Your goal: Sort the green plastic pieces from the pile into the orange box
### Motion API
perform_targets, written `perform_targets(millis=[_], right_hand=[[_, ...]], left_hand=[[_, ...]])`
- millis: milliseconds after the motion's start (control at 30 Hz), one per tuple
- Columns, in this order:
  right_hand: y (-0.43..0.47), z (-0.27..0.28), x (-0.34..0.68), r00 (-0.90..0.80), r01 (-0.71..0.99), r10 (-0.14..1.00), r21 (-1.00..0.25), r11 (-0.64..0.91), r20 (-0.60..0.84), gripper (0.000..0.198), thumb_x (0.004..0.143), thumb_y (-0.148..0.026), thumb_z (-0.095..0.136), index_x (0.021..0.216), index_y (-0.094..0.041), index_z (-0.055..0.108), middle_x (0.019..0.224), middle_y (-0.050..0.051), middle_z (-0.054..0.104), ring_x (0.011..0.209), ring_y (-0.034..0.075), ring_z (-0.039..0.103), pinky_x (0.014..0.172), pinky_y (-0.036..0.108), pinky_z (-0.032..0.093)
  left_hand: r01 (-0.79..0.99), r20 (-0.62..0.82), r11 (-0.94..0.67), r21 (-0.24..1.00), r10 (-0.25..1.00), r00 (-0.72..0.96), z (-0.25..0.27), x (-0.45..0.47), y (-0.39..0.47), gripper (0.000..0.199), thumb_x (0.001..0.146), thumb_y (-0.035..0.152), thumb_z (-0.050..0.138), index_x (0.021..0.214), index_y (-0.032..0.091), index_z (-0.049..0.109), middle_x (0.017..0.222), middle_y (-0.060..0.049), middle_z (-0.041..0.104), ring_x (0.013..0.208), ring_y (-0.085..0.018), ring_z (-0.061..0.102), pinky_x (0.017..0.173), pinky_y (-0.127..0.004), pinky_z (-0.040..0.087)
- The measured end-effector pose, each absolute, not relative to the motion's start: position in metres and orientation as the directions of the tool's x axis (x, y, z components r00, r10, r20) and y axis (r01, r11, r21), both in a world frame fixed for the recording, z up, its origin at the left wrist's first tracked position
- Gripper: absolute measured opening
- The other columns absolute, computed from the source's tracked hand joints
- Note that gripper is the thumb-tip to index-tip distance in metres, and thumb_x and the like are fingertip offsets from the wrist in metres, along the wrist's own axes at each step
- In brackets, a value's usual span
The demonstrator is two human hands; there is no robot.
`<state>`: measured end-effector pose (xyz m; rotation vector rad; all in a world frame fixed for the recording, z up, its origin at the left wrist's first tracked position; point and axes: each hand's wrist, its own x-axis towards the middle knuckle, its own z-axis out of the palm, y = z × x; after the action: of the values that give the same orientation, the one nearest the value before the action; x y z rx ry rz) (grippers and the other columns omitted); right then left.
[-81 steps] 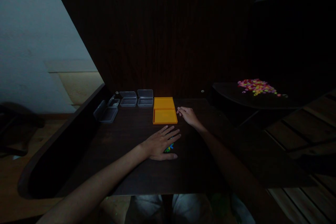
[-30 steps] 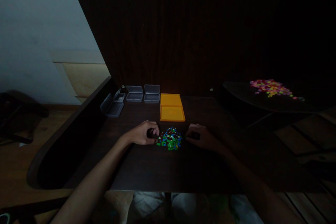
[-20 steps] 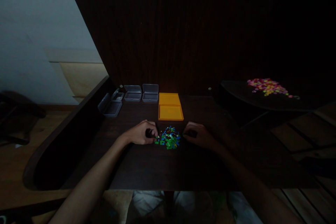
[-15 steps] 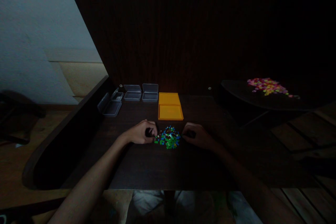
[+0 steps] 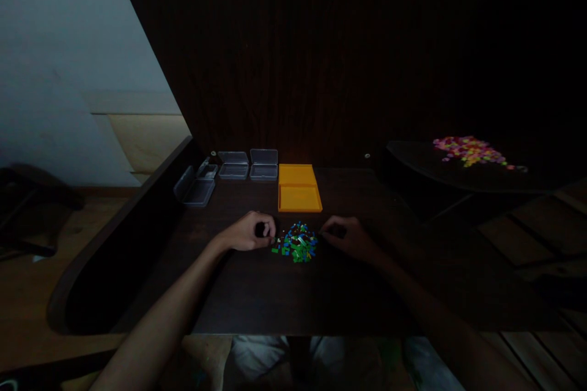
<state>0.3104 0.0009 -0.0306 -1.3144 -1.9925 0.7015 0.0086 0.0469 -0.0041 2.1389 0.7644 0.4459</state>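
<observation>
A small heap of tiny green, blue and white plastic pieces (image 5: pixel 302 245) lies on the dark tabletop, with a few loose ones at its left side. At the heap's left edge is my left hand (image 5: pixel 250 231), its thumb and fingers curled into a pinch. My right hand (image 5: pixel 349 238) is on the other side, thumb and forefinger also brought together close to the heap's right edge. Whatever either hand pinches is too small and dark to make out. Just beyond the heap, an open yellow box (image 5: pixel 300 199) lies with its lid folded back.
Several clear plastic cases with lids raised, such as this case (image 5: pixel 263 171), stand at the back left. A dark side panel (image 5: pixel 114 244) borders the left. On a rounded shelf (image 5: pixel 413 159) at the right lies a pile of pink, yellow and red pieces (image 5: pixel 472 151).
The whole view has shifted slightly. My left thumb and fingers have drawn closer together by the loose pieces; my right hand keeps its pinch beside the heap.
</observation>
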Motion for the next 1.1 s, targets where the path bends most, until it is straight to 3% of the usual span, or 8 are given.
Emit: perform_targets(millis=[200, 400, 533, 633, 733, 900, 1100], right_hand=[[0.01, -0.037, 0.305, -0.187, 0.578, 0.925, -0.724, 0.376, 0.33, 0.014, 0.08, -0.033, 0.06, 0.073, -0.022, 0.063, 0.065, 0.001, 0.064, 0.057, 0.014, 0.055, 0.057, 0.027, 0.043], [0.031, -0.039, 0.294, -0.038, 0.654, 0.869, -0.645, 0.395, 0.494, 0.012, 0.08, -0.03, 0.057, 0.074, -0.022, 0.061, 0.061, -0.001, 0.056, 0.054, 0.013, 0.048, 0.056, 0.027, 0.041], [0.05, -0.038, 0.286, 0.054, 0.659, 0.833, -0.646, 0.385, 0.551, 0.014, 0.081, -0.032, 0.056, 0.075, -0.021, 0.061, 0.057, -0.001, 0.051, 0.05, 0.013, 0.042, 0.053, 0.027, 0.038], [0.068, -0.04, 0.284, 0.081, 0.662, 0.806, -0.636, 0.396, 0.587, 0.014, 0.08, -0.032, 0.056, 0.073, -0.021, 0.062, 0.061, 0.001, 0.053, 0.055, 0.014, 0.045, 0.056, 0.028, 0.039], [0.084, -0.044, 0.286, 0.09, 0.629, 0.817, -0.669, 0.396, 0.569, 0.015, 0.078, -0.033, 0.059, 0.073, -0.021, 0.063, 0.064, 0.001, 0.052, 0.057, 0.014, 0.046, 0.057, 0.028, 0.039], [0.095, -0.05, 0.29, 0.108, 0.439, 0.891, -0.825, 0.355, 0.441, 0.021, 0.074, -0.039, 0.062, 0.075, -0.019, 0.066, 0.066, 0.001, 0.055, 0.057, 0.013, 0.045, 0.054, 0.027, 0.037], [0.091, -0.05, 0.29, -0.025, 0.504, 0.89, -0.763, 0.404, 0.455, 0.011, 0.072, -0.031, 0.065, 0.071, -0.02, 0.067, 0.068, 0.002, 0.058, 0.06, 0.015, 0.048, 0.055, 0.027, 0.04]], left_hand=[[0.317, 0.134, -0.431, 0.845, 0.744, 0.655, -0.012, 0.013, 0.048, 0.015, 0.075, 0.019, 0.063, 0.087, 0.011, 0.066, 0.07, -0.001, 0.06, 0.063, -0.01, 0.05, 0.06, -0.021, 0.042], [0.346, 0.375, -0.542, 0.766, 0.814, 0.445, -0.021, 0.022, 0.051, 0.02, 0.086, 0.024, 0.057, 0.094, 0.015, 0.073, 0.087, -0.007, 0.064, 0.077, -0.014, 0.058, 0.071, -0.027, 0.047], [0.366, 0.453, -0.556, 0.746, 0.827, 0.333, -0.025, 0.027, 0.052, 0.018, 0.088, 0.027, 0.058, 0.094, 0.018, 0.073, 0.091, -0.007, 0.066, 0.086, -0.017, 0.061, 0.075, -0.029, 0.049], [0.384, 0.507, -0.578, 0.72, 0.816, 0.277, -0.027, 0.029, 0.055, 0.019, 0.089, 0.028, 0.057, 0.095, 0.018, 0.072, 0.09, -0.007, 0.066, 0.085, -0.017, 0.061, 0.075, -0.029, 0.049], [0.418, 0.543, -0.581, 0.698, 0.81, 0.221, -0.028, 0.031, 0.06, 0.018, 0.09, 0.029, 0.056, 0.095, 0.018, 0.07, 0.091, -0.007, 0.065, 0.086, -0.017, 0.061, 0.077, -0.029, 0.049], [0.454, 0.559, -0.589, 0.669, 0.801, 0.215, -0.031, 0.038, 0.073, 0.018, 0.091, 0.027, 0.055, 0.098, 0.018, 0.069, 0.094, -0.007, 0.065, 0.088, -0.017, 0.061, 0.079, -0.029, 0.048], [0.465, 0.598, -0.635, 0.616, 0.762, 0.249, -0.032, 0.06, 0.089, 0.012, 0.089, 0.023, 0.056, 0.093, 0.017, 0.065, 0.091, -0.006, 0.066, 0.088, -0.018, 0.059, 0.083, -0.032, 0.046]])
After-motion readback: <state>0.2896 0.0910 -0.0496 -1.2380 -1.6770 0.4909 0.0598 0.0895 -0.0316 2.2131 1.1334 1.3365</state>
